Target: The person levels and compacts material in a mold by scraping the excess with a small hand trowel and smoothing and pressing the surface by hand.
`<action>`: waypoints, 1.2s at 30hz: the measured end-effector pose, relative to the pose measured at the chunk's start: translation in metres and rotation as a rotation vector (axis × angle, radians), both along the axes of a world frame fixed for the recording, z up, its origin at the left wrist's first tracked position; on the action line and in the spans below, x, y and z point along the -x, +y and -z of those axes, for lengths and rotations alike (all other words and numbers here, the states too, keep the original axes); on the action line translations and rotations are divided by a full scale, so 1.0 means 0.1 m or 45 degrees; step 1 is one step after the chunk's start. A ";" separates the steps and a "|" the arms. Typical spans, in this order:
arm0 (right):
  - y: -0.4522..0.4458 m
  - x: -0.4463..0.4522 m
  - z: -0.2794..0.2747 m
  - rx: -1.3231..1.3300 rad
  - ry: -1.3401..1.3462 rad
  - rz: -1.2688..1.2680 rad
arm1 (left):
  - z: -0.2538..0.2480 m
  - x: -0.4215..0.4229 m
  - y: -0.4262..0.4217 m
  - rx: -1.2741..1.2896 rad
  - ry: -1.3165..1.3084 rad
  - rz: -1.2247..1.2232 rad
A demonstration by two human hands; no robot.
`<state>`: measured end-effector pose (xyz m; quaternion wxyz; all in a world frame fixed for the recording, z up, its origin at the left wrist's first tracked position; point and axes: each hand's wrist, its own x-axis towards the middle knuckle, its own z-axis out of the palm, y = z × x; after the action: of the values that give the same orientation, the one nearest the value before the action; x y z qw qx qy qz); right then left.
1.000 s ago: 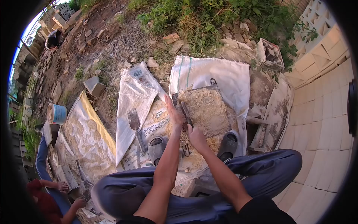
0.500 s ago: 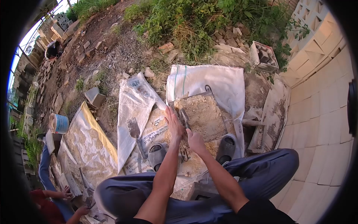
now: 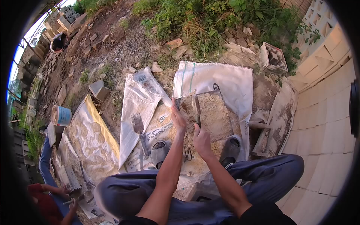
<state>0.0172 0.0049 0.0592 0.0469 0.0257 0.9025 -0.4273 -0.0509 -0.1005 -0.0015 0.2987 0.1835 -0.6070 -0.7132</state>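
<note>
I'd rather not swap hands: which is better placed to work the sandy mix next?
Probably your right hand: it grips the tool over the sandy mix, while your left hand, fingers straight, holds no tool.

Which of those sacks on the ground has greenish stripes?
The rightmost sack, partly beneath the dusty board. Its greenish stripes set it apart: the leftmost sack has a yellow edge, the folded middle one printed letters.

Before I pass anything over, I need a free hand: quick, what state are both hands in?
Left hand: open, fingers straight, at the tray's edge.
Right hand: closed, holding a tool.
</note>
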 end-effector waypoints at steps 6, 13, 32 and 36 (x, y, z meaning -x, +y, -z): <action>-0.09 0.00 0.16 -0.141 -0.123 -0.115 | -0.10 -0.03 -0.05 0.072 0.001 0.059; -0.15 -0.01 0.15 -0.033 0.044 -0.059 | 0.00 -0.04 -0.08 0.025 -0.008 0.096; -0.20 0.08 -0.28 -0.111 -0.045 -0.025 | 0.37 -0.05 -0.11 0.062 -0.026 0.097; -0.22 -0.04 0.14 -0.096 -0.097 -0.019 | 0.25 -0.05 -0.13 0.328 -0.105 0.123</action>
<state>0.0216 -0.0167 0.0450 0.0835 0.0369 0.9157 -0.3912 -0.0455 -0.1135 -0.0268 0.2599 0.1434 -0.7134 -0.6347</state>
